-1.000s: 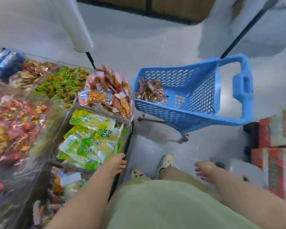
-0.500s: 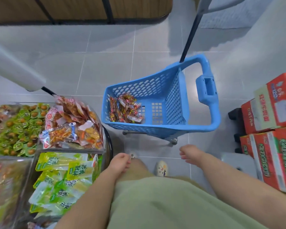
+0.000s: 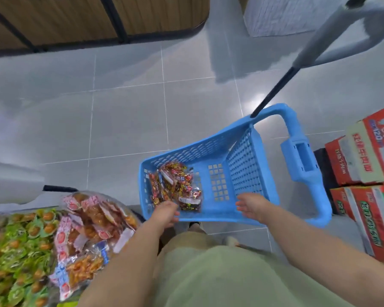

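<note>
A blue plastic shopping basket [image 3: 235,209] on wheels stands on the grey tile floor right in front of me. Several red and yellow snack packets [image 3: 175,187] lie in its left end. My left hand [image 3: 165,213] hangs over the basket's near rim beside the packets, fingers loosely curled, holding nothing that I can see. My right hand [image 3: 252,207] hovers over the near rim further right, fingers relaxed and empty. The basket's pull handle [image 3: 299,160] sticks out to the right, with a dark pole rising from its far end.
To my left, clear bins hold orange-and-white snack packs [image 3: 91,227] and green-wrapped sweets [image 3: 20,244]. Red cartons [image 3: 368,185] are stacked on the right. A wooden shelf base [image 3: 87,21] runs along the back. Grey tiled floor [image 3: 124,120] spreads between.
My view has swung right, away from the bins. Both hands rose from beside my body to the near rim of the basket, which now lies closer below me.
</note>
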`<state>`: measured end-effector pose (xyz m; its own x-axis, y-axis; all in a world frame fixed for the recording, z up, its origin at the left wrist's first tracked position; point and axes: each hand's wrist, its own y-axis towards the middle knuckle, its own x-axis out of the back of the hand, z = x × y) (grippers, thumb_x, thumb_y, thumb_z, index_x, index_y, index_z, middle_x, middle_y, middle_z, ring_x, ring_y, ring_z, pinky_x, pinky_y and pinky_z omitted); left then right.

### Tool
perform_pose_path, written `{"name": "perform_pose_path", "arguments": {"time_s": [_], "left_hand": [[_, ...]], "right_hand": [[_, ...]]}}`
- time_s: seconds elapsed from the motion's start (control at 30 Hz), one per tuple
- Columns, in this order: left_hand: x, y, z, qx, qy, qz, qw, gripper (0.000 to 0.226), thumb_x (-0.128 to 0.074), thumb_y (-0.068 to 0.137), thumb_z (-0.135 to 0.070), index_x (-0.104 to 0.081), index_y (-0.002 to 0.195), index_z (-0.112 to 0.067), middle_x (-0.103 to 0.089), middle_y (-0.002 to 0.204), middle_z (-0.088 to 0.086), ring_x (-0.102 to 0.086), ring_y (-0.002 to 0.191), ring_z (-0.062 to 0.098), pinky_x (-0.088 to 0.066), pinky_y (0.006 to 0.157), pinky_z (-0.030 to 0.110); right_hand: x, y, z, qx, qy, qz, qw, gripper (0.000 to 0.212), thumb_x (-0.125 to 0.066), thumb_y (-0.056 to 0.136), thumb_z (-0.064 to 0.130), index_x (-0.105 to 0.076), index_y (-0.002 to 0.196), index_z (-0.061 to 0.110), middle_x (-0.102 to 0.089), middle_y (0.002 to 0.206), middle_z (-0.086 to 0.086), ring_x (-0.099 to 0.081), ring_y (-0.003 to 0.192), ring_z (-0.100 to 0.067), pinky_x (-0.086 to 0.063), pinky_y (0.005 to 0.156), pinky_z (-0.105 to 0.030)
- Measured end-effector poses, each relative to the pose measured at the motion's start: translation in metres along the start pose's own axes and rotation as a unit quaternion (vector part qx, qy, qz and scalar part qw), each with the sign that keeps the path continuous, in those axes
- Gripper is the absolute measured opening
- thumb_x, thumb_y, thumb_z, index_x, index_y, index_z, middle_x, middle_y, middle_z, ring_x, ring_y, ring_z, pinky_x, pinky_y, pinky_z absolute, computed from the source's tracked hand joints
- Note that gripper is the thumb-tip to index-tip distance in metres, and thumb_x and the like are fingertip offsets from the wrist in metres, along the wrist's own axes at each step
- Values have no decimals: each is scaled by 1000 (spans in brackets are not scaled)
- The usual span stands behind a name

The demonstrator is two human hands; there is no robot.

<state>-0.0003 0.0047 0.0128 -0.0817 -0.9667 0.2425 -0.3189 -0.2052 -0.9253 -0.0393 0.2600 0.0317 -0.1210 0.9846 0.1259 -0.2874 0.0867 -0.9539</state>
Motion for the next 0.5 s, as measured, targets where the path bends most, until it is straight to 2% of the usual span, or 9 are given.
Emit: {"name": "perform_pose_path", "arguments": {"time_s": [0.03,0.1,0.17,0.23,0.3,0.37,0.5], "left_hand": [[8,10,-10,3,11,-1,1000,11,-46,98,-20,-52,94,-13,-60,92,8,-56,75,19,-46,69,29],[22,28,-26,14,26,-13,999,13,-46,97,-16,-53,89,-9,-59,87,11,-54,72,21,-45,70,31],[35,40,-38,21,18,-30,999,13,-44,98,-15,-52,91,-7,-56,77,7,-50,61,18,-42,57,25],[43,50,-44,17,20,-44,999,13,-44,99,-17,-52,97,-7,-56,77,5,-51,63,16,-41,53,24],[45,58,-44,16,33,-41,998,15,-44,100,-23,-50,105,-10,-57,83,4,-54,72,17,-45,62,28],[40,66,-39,22,17,-30,999,18,-43,101,-27,-48,109,-12,-57,86,5,-54,76,18,-44,63,29],[22,86,-23,32,-88,-25,995,15,-45,101,-23,-49,109,-12,-58,86,5,-56,73,16,-44,63,26]], "right_hand": [[-4,4,7,2,-9,-2,1000,26,-46,97,18,-49,121,8,-58,91,-7,-54,80,-18,-42,67,-27],[-13,13,20,4,-20,-4,1000,18,-46,97,15,-50,114,10,-53,81,-5,-49,69,-15,-37,61,-25],[-24,23,33,0,-30,-3,1000,9,-46,96,13,-49,105,11,-51,77,-4,-47,64,-14,-35,59,-24],[-35,36,44,-14,-59,-2,998,6,-46,96,13,-49,101,11,-52,78,-4,-49,65,-14,-37,63,-26],[-45,52,52,-25,-104,9,994,9,-47,95,16,-49,103,12,-54,84,-5,-51,70,-15,-40,71,-29],[-57,73,54,-26,-149,29,988,14,-49,95,19,-48,108,14,-56,94,-7,-52,77,-16,-41,73,-30],[-81,123,44,31,-266,74,961,15,-57,92,26,-55,103,16,-56,95,-5,-53,73,-15,-40,59,-21]]}}
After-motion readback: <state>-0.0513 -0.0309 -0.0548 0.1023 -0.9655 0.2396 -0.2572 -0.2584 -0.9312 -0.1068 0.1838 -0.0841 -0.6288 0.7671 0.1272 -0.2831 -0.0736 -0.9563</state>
